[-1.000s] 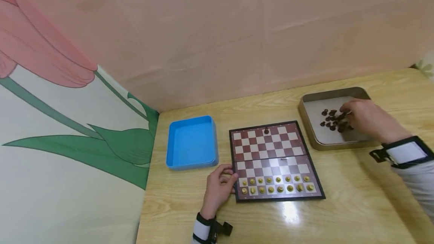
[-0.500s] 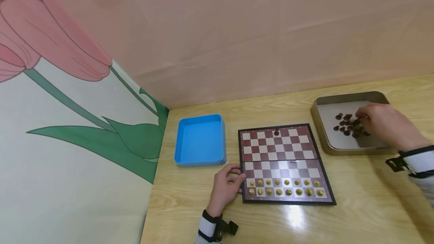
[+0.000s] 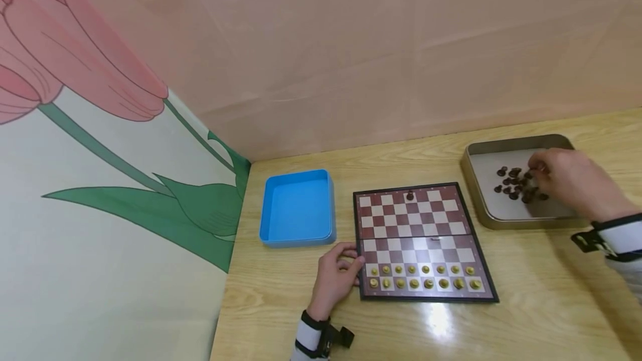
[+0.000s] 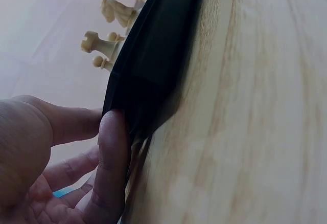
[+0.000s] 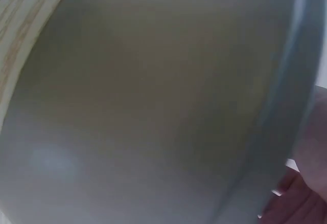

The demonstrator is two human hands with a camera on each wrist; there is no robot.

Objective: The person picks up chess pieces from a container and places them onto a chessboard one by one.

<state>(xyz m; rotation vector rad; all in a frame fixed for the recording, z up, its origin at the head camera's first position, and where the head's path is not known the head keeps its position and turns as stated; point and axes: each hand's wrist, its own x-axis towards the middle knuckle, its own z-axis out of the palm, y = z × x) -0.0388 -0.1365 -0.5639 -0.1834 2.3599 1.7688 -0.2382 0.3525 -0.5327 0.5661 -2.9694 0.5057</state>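
Note:
My left hand (image 3: 333, 280) grips the left edge of a folding magnetic chessboard (image 3: 401, 247); in the left wrist view the thumb and fingers (image 4: 110, 168) hold its dark rim. Gold chess pieces (image 3: 428, 283) stand in two rows along the near side. A single dark chess piece (image 3: 409, 195) stands on the far row. My right hand (image 3: 577, 177) is inside a metal tin (image 3: 476, 194), its curled fingertips pinching a dark chess piece that they partly hide. Several other dark pieces (image 3: 512, 188) lie loose beside them. In the right wrist view the tin's wall (image 5: 138, 106) hides the fingertips.
A blue square tray (image 3: 297, 208) stands left of the board. Behind the wooden table (image 3: 401, 327) hangs a plain pinkish cloth (image 3: 326, 60), and a flower-printed wall covering (image 3: 125, 194) is on the left.
The head view has swung left, shifting everything to the right in the picture. My right hand stays in the tin among the dark pieces, its fingers shifting slightly. My left hand keeps holding the board.

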